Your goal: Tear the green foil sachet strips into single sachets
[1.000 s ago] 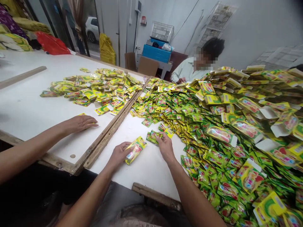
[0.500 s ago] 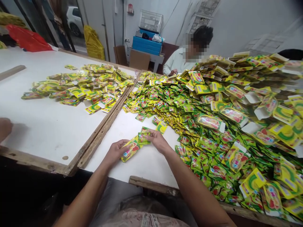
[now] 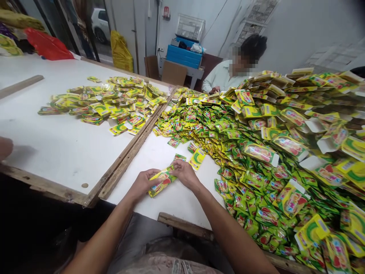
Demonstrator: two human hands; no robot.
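Above the white table, my left hand (image 3: 143, 185) grips the lower left part of a small yellow and green printed carton (image 3: 162, 183), which is held tilted. My right hand (image 3: 184, 174) is closed at the carton's upper right end, its fingers pressed to that end. Whether a packet sits in those fingers or inside the carton is hidden. Just beyond my right hand lie a green sachet (image 3: 180, 157) and a flat yellow carton (image 3: 197, 159). To the right spreads a large heap of green sachets (image 3: 228, 152).
Open-ended cartons (image 3: 291, 146) are piled over the sachets at right. Left of a wooden divider strip (image 3: 128, 161) lies a pile of cartons (image 3: 114, 101). Another person (image 3: 221, 78) sits across the table. Part of someone's hand (image 3: 5, 147) shows at the left edge.
My right hand has moved in against the carton's end, and the green sachet it pinched there is now out of sight. The whole view has shifted slightly, moving the scene rightward.
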